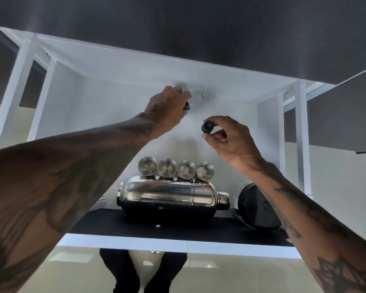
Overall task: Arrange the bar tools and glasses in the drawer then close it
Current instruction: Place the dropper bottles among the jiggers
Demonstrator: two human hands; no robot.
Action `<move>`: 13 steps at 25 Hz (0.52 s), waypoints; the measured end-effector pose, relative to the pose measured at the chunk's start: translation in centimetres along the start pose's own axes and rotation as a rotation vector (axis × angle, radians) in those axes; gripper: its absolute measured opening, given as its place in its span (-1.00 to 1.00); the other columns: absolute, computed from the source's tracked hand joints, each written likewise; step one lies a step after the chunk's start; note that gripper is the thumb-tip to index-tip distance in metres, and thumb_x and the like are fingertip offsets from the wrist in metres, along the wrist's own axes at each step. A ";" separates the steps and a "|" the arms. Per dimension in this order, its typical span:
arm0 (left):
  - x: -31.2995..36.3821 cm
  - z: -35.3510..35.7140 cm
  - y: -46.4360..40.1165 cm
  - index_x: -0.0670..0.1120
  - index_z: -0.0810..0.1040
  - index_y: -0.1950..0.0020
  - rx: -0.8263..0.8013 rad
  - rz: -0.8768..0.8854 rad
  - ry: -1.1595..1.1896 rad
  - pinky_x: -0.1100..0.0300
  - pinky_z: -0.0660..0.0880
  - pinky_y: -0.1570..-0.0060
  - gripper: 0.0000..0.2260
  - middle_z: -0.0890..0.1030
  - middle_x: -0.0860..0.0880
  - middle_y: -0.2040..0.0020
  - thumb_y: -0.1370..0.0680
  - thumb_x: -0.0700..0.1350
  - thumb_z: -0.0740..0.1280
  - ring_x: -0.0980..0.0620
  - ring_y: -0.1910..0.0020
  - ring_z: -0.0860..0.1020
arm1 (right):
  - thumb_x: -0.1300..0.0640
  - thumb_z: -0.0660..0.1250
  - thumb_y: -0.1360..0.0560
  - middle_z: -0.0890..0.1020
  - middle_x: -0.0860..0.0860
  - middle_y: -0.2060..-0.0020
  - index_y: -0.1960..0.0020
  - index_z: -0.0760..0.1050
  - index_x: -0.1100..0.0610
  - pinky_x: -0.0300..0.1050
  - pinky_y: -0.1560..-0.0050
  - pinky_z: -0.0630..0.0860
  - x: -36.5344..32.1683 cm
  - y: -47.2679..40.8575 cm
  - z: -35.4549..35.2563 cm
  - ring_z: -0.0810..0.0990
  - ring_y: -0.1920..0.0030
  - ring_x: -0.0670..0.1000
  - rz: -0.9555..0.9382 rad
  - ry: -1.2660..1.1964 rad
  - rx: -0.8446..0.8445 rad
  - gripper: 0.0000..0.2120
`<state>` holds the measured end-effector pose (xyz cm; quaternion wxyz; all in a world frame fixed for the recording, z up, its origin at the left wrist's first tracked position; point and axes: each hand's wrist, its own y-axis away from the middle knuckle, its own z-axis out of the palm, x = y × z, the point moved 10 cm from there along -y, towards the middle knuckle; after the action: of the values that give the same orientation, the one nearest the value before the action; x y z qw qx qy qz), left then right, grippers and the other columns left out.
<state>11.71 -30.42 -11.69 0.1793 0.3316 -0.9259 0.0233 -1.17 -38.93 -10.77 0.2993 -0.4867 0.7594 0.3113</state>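
Note:
The white drawer (pixel 114 85) stands pulled out below me. A shiny steel cocktail shaker (pixel 169 194) lies on its side near the drawer's black front edge (pixel 178 231). Behind it stand several small steel cups (pixel 175 169) in a row. A black round container (pixel 256 208) lies at the right. My left hand (pixel 167 106) reaches deep into the drawer, closed around a small clear glass item with a barcode label (pixel 199 97). My right hand (pixel 224 136) pinches a small black round stopper (pixel 207 126) above the drawer's middle.
Dark cabinet fronts (pixel 336 115) frame the drawer above and to the right. White drawer rails (pixel 302 144) run along both sides. Pale tiled floor (pixel 72 261) and my dark trouser legs (pixel 125 269) show below the drawer front.

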 end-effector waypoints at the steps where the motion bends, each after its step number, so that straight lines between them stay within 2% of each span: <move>1: -0.1 -0.4 0.1 -0.13 0.54 -0.19 0.022 0.016 0.033 0.04 0.46 0.14 -0.76 0.58 -0.15 -0.06 -0.54 -0.14 0.32 -0.16 -0.04 0.54 | 0.19 0.43 -0.48 0.62 0.02 -0.07 -0.15 0.58 0.11 -0.37 0.07 0.59 0.0 0.1 0.1 0.69 0.17 -0.05 0.003 -0.006 -0.007 -0.75; 3: -0.5 -1.4 1.1 -0.14 0.58 -0.11 0.014 0.062 0.145 0.01 0.53 0.13 -0.81 0.58 -0.15 0.02 -0.53 -0.16 0.32 -0.14 0.07 0.57 | 0.19 0.43 -0.48 0.62 -0.02 -0.09 -0.16 0.58 0.07 -0.32 0.04 0.61 -0.1 0.4 0.5 0.69 0.16 -0.10 0.020 -0.026 -0.047 -0.74; 7: -2.4 -4.8 5.8 -0.10 0.63 -0.10 0.006 0.089 0.275 0.09 0.60 0.11 -0.78 0.53 -0.12 0.04 -0.46 -0.16 0.43 -0.02 0.17 0.58 | 0.11 0.41 -0.51 0.56 -0.12 -0.13 -0.26 0.54 -0.01 -0.33 -0.05 0.59 -1.3 1.4 3.4 0.65 0.04 -0.17 0.057 0.005 -0.268 -0.67; 11: -0.4 -4.2 9.3 -0.03 0.62 -0.17 -0.227 0.115 0.244 0.13 0.59 0.14 -0.72 0.46 -0.02 0.01 -0.45 -0.11 0.44 0.02 0.15 0.58 | 0.09 0.33 -0.56 0.59 -0.08 -0.19 -0.29 0.51 -0.04 -0.17 -0.12 0.60 -2.9 2.4 5.1 0.64 -0.04 -0.16 0.064 0.055 -0.375 -0.70; 13: 0.4 -2.9 9.5 -0.02 0.58 -0.23 -0.319 0.096 0.205 0.24 0.48 0.20 -0.69 0.43 0.00 -0.03 -0.49 -0.11 0.38 0.02 0.11 0.56 | 0.10 0.29 -0.57 0.60 -0.06 -0.20 -0.29 0.50 -0.02 -0.29 -0.06 0.58 -3.4 2.6 5.2 0.62 -0.02 -0.18 0.054 0.075 -0.400 -0.71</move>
<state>6.45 -22.74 -8.09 0.3217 0.2506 -0.9094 -0.0815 -1.62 -32.26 -10.99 0.1598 -0.5271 0.7058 0.4456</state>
